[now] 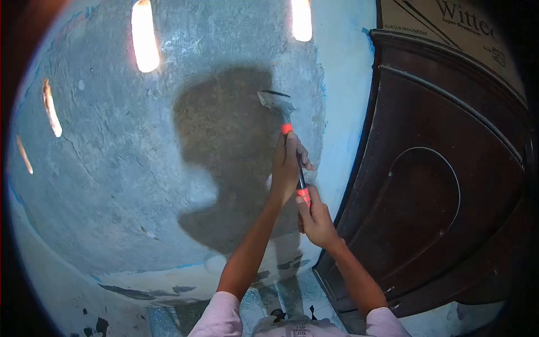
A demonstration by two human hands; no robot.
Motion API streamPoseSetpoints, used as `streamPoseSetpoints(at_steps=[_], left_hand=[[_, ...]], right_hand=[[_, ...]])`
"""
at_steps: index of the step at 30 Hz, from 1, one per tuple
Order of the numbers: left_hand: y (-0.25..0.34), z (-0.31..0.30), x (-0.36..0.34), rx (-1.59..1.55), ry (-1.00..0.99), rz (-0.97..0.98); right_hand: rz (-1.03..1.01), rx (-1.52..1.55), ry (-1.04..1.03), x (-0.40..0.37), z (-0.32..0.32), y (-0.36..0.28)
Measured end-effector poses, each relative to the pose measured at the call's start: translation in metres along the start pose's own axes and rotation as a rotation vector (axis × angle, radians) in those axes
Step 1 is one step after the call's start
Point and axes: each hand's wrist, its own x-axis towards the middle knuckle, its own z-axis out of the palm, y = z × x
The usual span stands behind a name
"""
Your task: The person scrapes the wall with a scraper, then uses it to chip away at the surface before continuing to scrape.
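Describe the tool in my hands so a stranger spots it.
Find the dark brown door, then the grey wall to its left. At the big shadow's right edge, your left hand and, lower, your right hand hold a tool with a wide grey head. Two bright orange bands on its black handle set it apart from the wall and door.

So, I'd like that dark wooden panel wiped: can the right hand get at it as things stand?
Probably yes, after letting go: the right hand is gripping the scraper, but the dark wooden panel stands to its right, with nothing visible between them.
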Motion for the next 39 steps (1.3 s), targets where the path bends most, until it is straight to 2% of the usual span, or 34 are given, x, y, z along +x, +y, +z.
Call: streamPoseSetpoints(at_steps=[2, 5, 6, 8, 13, 15, 17, 25, 33, 39], left_hand=[[0.029, -0.008, -0.007, 0.032, 0.093, -0.03], [0.045, -0.012, 0.001, 0.08, 0.099, -0.001], [0.052, -0.019, 0.009, 0.09, 0.107, -0.002], [0.062, -0.031, 0.022, 0.122, 0.015, -0.029], [0.073, -0.038, 0.029, 0.167, -0.03, -0.022], [0.08, -0.043, 0.034, 0.135, -0.071, -0.04], [0.098, -0.043, 0.039, 0.134, -0.101, -0.064], [0.12, -0.061, 0.039, 0.235, -0.218, -0.177], [0.13, -0.063, 0.044, 0.231, -0.214, -0.177], [0.133, -0.046, 0.071, 0.31, -0.244, -0.122]], right_hand=[[-0.228, 0.028, 0.082, 0.009, 0.021, -0.002], [-0.161, 0.082, 0.099, 0.018, 0.029, -0.028], [-0.241, 0.119, 0.096, 0.029, 0.037, -0.025], [-0.23, 0.143, 0.097, 0.036, 0.048, -0.035], [-0.143, 0.15, 0.114, 0.028, 0.061, -0.08], [-0.175, 0.106, 0.152, 0.034, 0.065, -0.082], [-0.109, 0.231, 0.089, 0.03, 0.071, -0.106], [-0.004, 0.403, 0.156, 0.028, 0.113, -0.129], [-0.051, 0.439, 0.182, 0.039, 0.124, -0.13], [-0.075, 0.498, 0.182, 0.05, 0.104, -0.148]])
